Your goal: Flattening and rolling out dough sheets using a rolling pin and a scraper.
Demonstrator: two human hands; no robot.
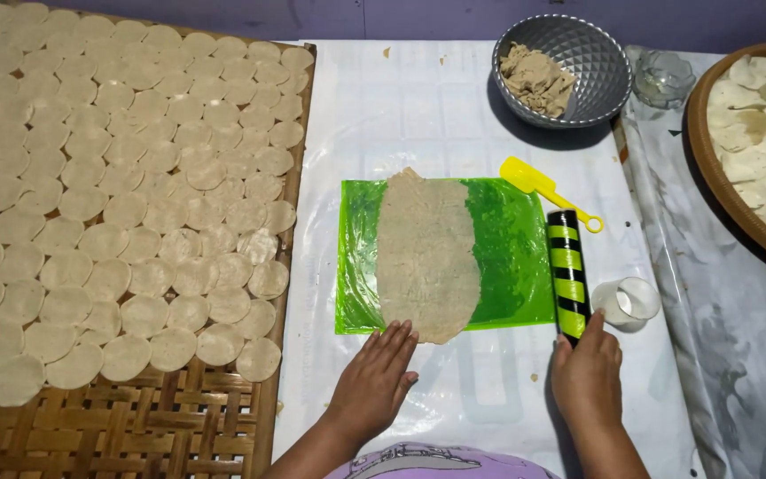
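A thin sheet of rolled-out beige dough (427,253) lies on a green plastic sheet (511,257) in the middle of the table. My left hand (376,377) rests flat with fingers together at the near edge of the dough. My right hand (587,372) touches the near end of a black rolling pin with yellow-green stripes (568,270), which lies along the right edge of the green sheet.
A woven bamboo tray (135,426) on the left holds several round dough discs (135,195). A yellow scoop (543,188), a small clear cup (629,302), a grey bowl with dough (569,66), a glass dish (662,78) and a round tray of dough scraps (760,133) stand at the right.
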